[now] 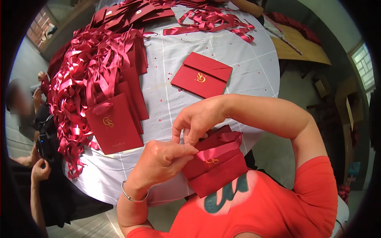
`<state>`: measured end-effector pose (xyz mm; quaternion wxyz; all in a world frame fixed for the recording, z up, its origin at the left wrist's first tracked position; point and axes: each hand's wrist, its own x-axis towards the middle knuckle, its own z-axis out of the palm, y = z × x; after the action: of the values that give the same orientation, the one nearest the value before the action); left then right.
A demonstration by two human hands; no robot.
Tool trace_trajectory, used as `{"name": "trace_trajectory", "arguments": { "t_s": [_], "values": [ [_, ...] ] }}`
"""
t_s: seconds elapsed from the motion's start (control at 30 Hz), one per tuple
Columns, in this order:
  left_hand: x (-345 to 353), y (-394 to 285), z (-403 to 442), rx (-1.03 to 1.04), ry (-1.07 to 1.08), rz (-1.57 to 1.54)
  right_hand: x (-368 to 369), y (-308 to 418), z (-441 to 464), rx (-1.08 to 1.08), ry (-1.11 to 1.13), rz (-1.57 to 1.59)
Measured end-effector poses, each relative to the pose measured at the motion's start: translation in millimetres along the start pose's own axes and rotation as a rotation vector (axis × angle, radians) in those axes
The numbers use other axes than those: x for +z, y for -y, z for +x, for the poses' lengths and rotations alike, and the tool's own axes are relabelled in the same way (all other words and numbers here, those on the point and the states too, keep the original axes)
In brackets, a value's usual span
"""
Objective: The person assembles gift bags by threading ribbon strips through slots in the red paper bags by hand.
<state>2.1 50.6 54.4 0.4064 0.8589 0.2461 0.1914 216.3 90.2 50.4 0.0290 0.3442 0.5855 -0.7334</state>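
A red paper bag [218, 172] with a gold logo lies against my body at the table's near edge, a pink-red ribbon [220, 151] across its front. My left hand [164, 160], with a bracelet at the wrist, pinches the ribbon's left end near the bag's upper edge. Just above it, my right hand [200, 119] bends down with fingers curled at the bag's top left corner; whatever its fingertips hold is too small to make out. Beyond my hands lies a flat red bag [202, 75] with a folded top and a gold logo.
Overlapping red bags [115, 125] with a heap of ribbons [85, 71] cover the left of the round table [170, 51]. More bags [135, 14] and loose ribbons [216, 23] lie at the far side. Another person's hands [40, 170] show at the left, an arm at the top.
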Motion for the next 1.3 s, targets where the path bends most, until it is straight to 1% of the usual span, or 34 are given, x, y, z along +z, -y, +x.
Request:
{"name": "trace_trajectory", "arguments": {
  "t_s": [0.03,0.1,0.13,0.2,0.23,0.27,0.3,0.33,0.4,0.43,0.47,0.5,0.53,0.57,0.63,0.7,0.77,0.8,0.87,0.9,1.0,1.03,1.1,1.13,1.17,1.2,1.27,1.3],
  "values": [
    [1.2,0.5,0.2,0.044,-0.021,0.001,-0.2,0.5,1.8,-0.007,-0.008,0.001],
    [1.4,-0.7,0.7,0.087,-0.039,0.007,-0.4,1.4,5.8,0.081,0.016,0.017],
    [1.5,-2.4,0.7,0.062,-0.047,0.005,1.1,1.3,6.4,0.075,0.016,0.017],
    [0.0,-6.4,0.5,0.033,-0.052,0.004,6.5,-1.7,6.0,0.103,-0.093,0.091],
    [-2.0,-9.5,1.3,-0.028,-0.019,-0.008,9.4,-3.8,6.0,0.104,-0.091,0.094],
    [-2.7,-10.7,2.1,-0.089,0.013,-0.021,12.6,-6.2,5.9,0.107,-0.139,0.161],
    [-2.2,-8.4,3.0,-0.091,0.011,-0.026,14.8,-8.5,5.5,0.112,-0.187,0.227],
    [-1.1,-4.4,3.0,-0.102,0.036,0.006,16.4,-11.3,6.1,0.119,-0.179,0.227],
    [-0.9,-2.5,4.2,-0.116,0.063,0.043,18.5,-15.3,6.6,0.089,-0.369,0.206],
    [-0.8,-3.1,5.2,-0.137,0.071,-0.028,17.7,-15.7,6.0,0.088,-0.364,0.206],
    [-0.8,-4.1,5.7,-0.157,0.080,-0.096,15.5,-15.4,5.0,0.014,-0.477,0.236],
    [-0.8,-5.7,5.2,-0.160,0.084,-0.092,12.8,-15.0,4.3,-0.063,-0.592,0.270],
    [-0.6,-7.4,4.9,-0.163,0.072,-0.107,6.7,-18.6,8.8,-0.106,-0.673,0.171],
    [0.0,-8.4,4.7,-0.166,0.061,-0.124,3.0,-22.5,11.0,-0.109,-0.674,0.174],
    [-0.3,-8.4,5.2,-0.171,0.070,-0.115,0.7,-20.4,11.7,-0.368,-0.876,0.045],
    [-0.8,-7.2,5.1,-0.179,0.076,-0.105,1.8,-23.4,6.7,-0.337,-0.865,0.062],
    [-0.9,-5.0,5.6,-0.172,0.090,-0.060,0.8,-34.8,9.8,-0.465,-1.005,-0.150],
    [-1.5,-5.7,6.0,-0.171,0.089,-0.056,-0.4,-36.5,6.9,-0.468,-1.005,-0.151],
    [-3.4,-8.0,6.6,-0.206,0.125,-0.105,-3.3,-39.6,-0.2,-0.481,-0.996,0.018],
    [-4.1,-7.8,7.0,-0.206,0.123,-0.097,0.4,-39.2,-5.1,-0.470,-1.016,-0.058],
    [-1.6,-3.3,6.5,-0.231,0.143,-0.135,8.4,-44.1,-22.6,-0.442,-1.067,-0.137],
    [0.0,-1.5,7.4,-0.217,0.112,-0.108,8.8,-51.2,-30.2,-0.480,-1.112,-0.268],
    [0.8,-0.7,9.9,-0.208,0.073,-0.070,23.0,-58.3,-51.2,-0.430,-1.016,-0.093],
    [0.3,-1.6,11.4,-0.282,0.097,-0.041,29.3,-70.5,-55.4,-0.402,-0.992,-0.067],
    [0.1,-2.3,12.7,-0.357,0.120,-0.013,38.4,-75.9,-63.4,-0.410,-1.021,-0.184],
    [2.2,0.1,13.3,-0.363,0.112,-0.005,47.3,-79.3,-71.2,-0.417,-1.048,-0.303],
    [8.5,5.1,13.7,-0.220,0.046,0.021,59.0,-85.5,-78.0,-0.455,-1.062,-0.292],
    [9.0,1.7,16.4,-0.223,0.039,0.024,63.4,-87.2,-81.2,-0.441,-1.065,-0.245]
  ]
}}
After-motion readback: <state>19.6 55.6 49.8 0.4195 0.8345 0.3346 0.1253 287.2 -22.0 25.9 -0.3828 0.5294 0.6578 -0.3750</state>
